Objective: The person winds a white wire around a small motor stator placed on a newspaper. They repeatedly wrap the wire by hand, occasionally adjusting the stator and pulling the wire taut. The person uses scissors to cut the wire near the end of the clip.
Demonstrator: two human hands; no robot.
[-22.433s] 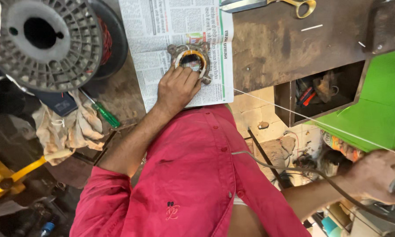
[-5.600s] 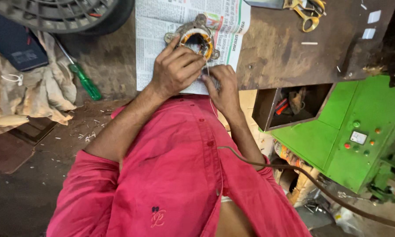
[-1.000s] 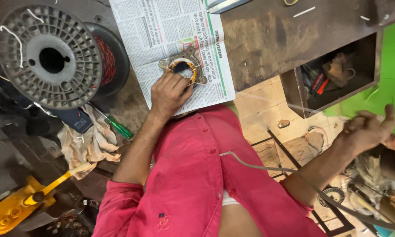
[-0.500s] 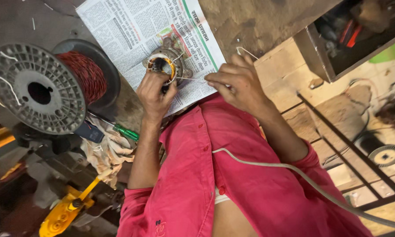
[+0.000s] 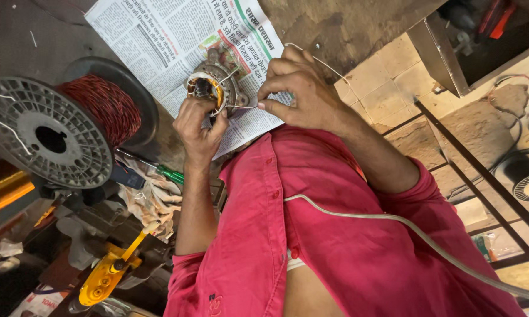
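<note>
A small motor stator (image 5: 215, 75) with copper windings lies on a newspaper (image 5: 158, 41) spread on a dark bench. My left hand (image 5: 198, 126) grips the stator from below, fingers curled on its rim. My right hand (image 5: 299, 94) is just to its right and pinches a thin white thread (image 5: 241, 106) that runs to the windings. Another loop of the thread rises over my right hand's knuckles. Both arms come out of red shirt sleeves.
A big grey spool of reddish copper wire (image 5: 100, 108) stands to the left. Below it lie a green-handled screwdriver (image 5: 170, 174), a dirty rag (image 5: 153, 202) and a yellow tool (image 5: 108, 273). A white cable (image 5: 364, 217) crosses my shirt. An open metal box (image 5: 452, 47) sits upper right.
My right hand has come back from far out at the right to the stator and now pinches the thread. My left hand has stayed on the stator.
</note>
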